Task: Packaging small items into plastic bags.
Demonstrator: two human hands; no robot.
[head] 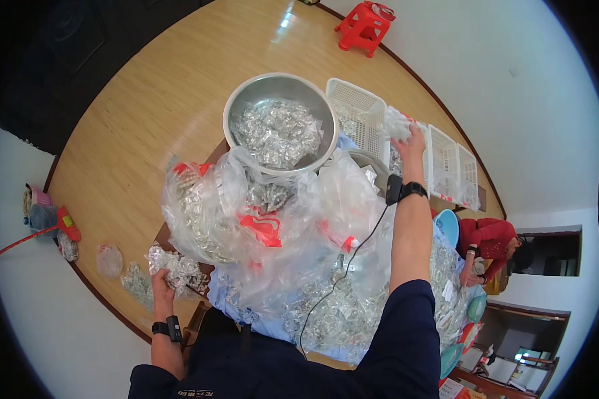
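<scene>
My left hand (162,288) is at the left, below the table's edge, and grips a bunch of small shiny clear packets (172,264). At the upper right my right hand (411,145) reaches over the white baskets and holds a clear plastic bag (398,123) with red print. Between the hands, a large clear plastic bag (199,219) full of packets leans beside a steel basin (229,114). More shiny packets (282,134) lie in the basin. Slack clear bags (284,259) with red marks cover the middle.
A white plastic basket (357,95) stands right of the basin, with more baskets (444,154) beyond. Loose packets (339,319) spread over a blue cloth (269,324). A co-worker (489,239) in red bends over the far right side. A red stool (364,30) and a broom (67,224) are farther off.
</scene>
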